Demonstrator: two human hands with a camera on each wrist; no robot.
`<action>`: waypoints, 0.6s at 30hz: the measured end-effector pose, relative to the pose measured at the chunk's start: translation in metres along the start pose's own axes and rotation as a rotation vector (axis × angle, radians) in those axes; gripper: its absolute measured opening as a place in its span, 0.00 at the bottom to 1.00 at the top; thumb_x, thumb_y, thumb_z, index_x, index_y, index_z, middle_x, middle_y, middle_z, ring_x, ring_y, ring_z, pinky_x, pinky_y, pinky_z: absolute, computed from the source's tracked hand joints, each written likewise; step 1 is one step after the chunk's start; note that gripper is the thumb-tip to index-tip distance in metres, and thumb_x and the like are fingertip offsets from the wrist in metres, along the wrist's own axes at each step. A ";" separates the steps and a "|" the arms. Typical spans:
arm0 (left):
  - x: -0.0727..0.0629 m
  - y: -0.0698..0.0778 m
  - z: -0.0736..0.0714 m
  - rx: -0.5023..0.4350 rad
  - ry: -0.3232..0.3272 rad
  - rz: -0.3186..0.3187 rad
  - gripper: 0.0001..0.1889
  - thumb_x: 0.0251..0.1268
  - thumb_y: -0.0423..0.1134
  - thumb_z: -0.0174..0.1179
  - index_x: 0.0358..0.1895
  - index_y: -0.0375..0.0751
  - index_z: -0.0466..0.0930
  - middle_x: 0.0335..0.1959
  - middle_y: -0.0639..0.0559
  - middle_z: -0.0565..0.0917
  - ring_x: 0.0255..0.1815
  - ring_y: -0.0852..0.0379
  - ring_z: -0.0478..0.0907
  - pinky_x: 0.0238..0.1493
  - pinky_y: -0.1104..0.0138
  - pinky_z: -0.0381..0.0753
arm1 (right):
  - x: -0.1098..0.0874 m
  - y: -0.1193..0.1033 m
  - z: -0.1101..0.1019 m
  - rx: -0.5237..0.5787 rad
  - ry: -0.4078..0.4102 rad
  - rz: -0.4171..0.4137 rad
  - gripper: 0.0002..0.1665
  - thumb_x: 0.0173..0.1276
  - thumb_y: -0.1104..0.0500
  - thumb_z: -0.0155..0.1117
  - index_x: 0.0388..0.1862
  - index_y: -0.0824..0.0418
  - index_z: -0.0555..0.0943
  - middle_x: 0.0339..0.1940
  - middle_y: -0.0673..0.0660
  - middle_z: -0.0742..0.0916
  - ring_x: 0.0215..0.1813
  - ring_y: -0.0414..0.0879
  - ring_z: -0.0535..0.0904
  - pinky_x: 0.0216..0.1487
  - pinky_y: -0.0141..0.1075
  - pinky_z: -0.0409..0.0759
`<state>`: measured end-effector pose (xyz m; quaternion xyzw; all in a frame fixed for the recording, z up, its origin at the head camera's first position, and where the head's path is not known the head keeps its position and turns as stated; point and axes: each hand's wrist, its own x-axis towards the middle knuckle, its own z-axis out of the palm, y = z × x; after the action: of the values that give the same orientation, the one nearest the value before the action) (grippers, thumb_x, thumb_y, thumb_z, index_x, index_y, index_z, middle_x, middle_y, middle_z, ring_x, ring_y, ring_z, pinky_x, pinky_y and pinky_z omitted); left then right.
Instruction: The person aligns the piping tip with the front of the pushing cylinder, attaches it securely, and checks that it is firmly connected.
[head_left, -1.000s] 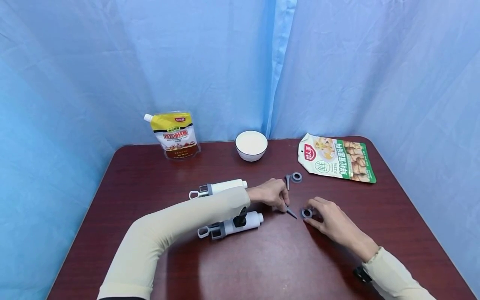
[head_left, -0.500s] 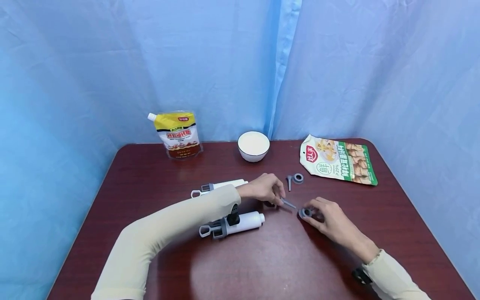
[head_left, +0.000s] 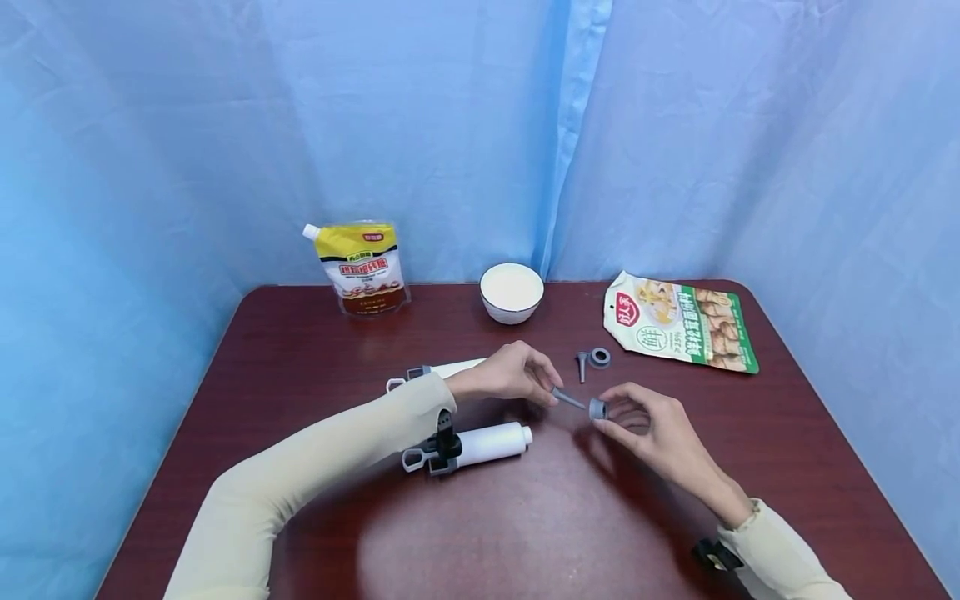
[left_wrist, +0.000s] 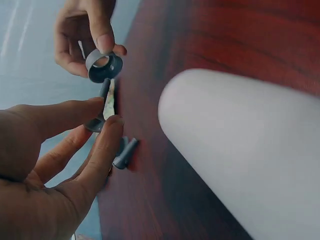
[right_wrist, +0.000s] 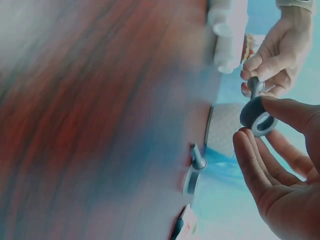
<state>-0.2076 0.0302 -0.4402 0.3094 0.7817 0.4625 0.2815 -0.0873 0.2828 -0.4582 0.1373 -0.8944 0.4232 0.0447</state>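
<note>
My left hand [head_left: 513, 375] pinches a slim grey tapered nozzle [head_left: 570, 399] by its wide end, the narrow tip pointing right. Facing it, my right hand [head_left: 656, 425] holds a grey ring cap [head_left: 597, 409] between thumb and fingers, turned on its side. In the left wrist view the nozzle's tip is close by the ring cap [left_wrist: 105, 66]; whether they touch I cannot tell. Below the left forearm lies a white syringe-like tube [head_left: 491, 443] with a grey collar and loop handle. A second white tube [head_left: 453, 367] is partly hidden behind that arm.
Another grey nozzle [head_left: 582, 367] and ring cap [head_left: 599, 357] lie behind the hands. At the table's back stand a yellow-and-white spout pouch [head_left: 363, 271] and a white bowl [head_left: 512, 293]. A green-and-white food packet [head_left: 682, 323] lies at the back right.
My left hand has drawn slightly left and up with the nozzle. The right hand has lifted the ring cap and turned it on its side, its opening no longer facing up.
</note>
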 end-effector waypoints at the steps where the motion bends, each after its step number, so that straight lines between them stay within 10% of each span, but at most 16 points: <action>1: -0.002 0.001 -0.001 -0.028 -0.002 -0.009 0.14 0.57 0.32 0.77 0.47 0.34 0.90 0.35 0.45 0.91 0.31 0.65 0.85 0.39 0.73 0.83 | 0.001 -0.001 0.001 0.023 0.008 0.004 0.15 0.66 0.59 0.78 0.49 0.54 0.84 0.39 0.51 0.92 0.39 0.36 0.89 0.43 0.30 0.88; 11: -0.024 0.012 -0.006 -0.198 -0.024 -0.036 0.14 0.67 0.33 0.69 0.53 0.30 0.87 0.38 0.41 0.93 0.38 0.53 0.91 0.54 0.51 0.87 | 0.005 -0.014 0.011 0.151 0.005 0.067 0.18 0.66 0.58 0.78 0.51 0.54 0.82 0.43 0.53 0.91 0.42 0.37 0.90 0.46 0.32 0.88; 18: -0.038 0.013 -0.003 -0.251 0.007 -0.038 0.17 0.66 0.33 0.70 0.56 0.34 0.85 0.43 0.38 0.92 0.42 0.52 0.92 0.52 0.60 0.88 | 0.008 -0.022 0.018 0.203 0.010 0.063 0.17 0.67 0.57 0.77 0.52 0.54 0.83 0.44 0.54 0.90 0.42 0.39 0.90 0.46 0.33 0.88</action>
<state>-0.1820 0.0054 -0.4217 0.2555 0.7244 0.5522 0.3240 -0.0881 0.2543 -0.4519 0.1110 -0.8507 0.5134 0.0215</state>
